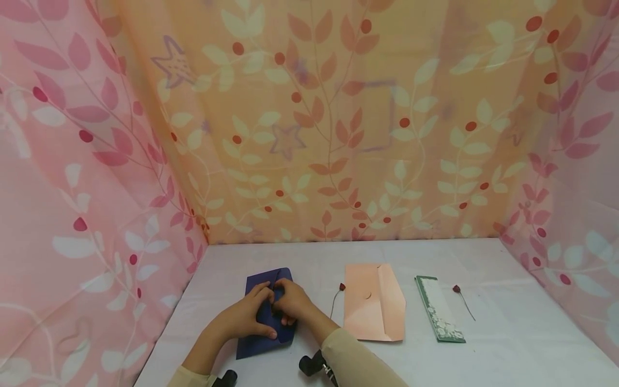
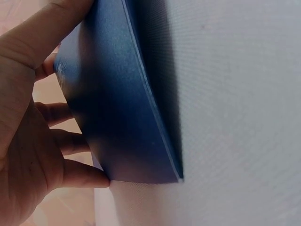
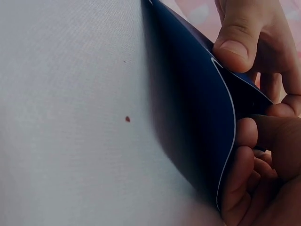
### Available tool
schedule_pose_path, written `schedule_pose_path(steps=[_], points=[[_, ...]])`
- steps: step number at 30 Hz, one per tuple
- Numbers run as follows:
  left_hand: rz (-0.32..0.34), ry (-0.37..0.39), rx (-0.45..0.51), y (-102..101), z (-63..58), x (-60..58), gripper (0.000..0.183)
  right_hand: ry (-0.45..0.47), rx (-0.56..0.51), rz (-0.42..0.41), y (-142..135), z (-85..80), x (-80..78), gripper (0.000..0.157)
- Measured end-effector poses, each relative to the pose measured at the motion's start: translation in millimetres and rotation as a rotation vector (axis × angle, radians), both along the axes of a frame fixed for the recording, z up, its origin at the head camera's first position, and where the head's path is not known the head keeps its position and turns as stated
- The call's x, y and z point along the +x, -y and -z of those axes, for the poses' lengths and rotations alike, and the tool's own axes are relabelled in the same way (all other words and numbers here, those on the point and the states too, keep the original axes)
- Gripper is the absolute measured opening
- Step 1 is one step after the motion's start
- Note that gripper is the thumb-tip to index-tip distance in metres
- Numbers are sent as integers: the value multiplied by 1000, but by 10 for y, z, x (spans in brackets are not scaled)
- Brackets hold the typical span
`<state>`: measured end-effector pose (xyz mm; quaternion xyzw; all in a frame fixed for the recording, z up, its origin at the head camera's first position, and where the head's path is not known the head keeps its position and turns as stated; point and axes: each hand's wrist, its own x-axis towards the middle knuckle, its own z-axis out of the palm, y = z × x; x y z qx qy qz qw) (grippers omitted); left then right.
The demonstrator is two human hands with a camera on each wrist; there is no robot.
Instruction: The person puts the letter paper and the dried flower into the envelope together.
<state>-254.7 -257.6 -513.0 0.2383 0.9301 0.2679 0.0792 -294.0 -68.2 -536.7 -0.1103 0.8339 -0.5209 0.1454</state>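
Observation:
A dark blue envelope [image 1: 249,346] lies at a slant on the white table, left of the middle. My left hand [image 1: 246,317] spans it, with the thumb low on its face and the fingers farther up; the left wrist view has those fingertips at the envelope's [image 2: 122,103] edge. Curled fingers of my right hand [image 1: 292,301] grip it near the flap. The right wrist view looks along the open flap [image 3: 197,108] of the envelope, its pale-lined edge bowed outward beside the right fingertips. What lies inside the envelope is hidden.
Right of the hands are a dried red rose [image 1: 342,287] on a thin stem and a peach envelope [image 1: 360,312]. Farther right lie a white card with green floral trim [image 1: 440,312] and another dried rose [image 1: 456,289]. Patterned curtains [image 1: 314,134] enclose the white table.

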Motion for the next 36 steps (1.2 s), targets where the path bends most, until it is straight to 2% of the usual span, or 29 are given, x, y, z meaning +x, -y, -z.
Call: schedule_pose_path(steps=[8, 16, 27, 36], points=[[6, -12, -4, 2, 11, 3, 72, 7, -2, -4, -6, -43, 44, 63], [-5, -8, -6, -2, 19, -7, 71, -20, 15, -1, -72, -88, 97, 57], [-3, -19, -8, -19, 16, 12, 72, -57, -48, -26, -250, -102, 184, 58], [0, -26, -8, -26, 23, 25, 70, -87, -138, -6, -430, -147, 336, 53]])
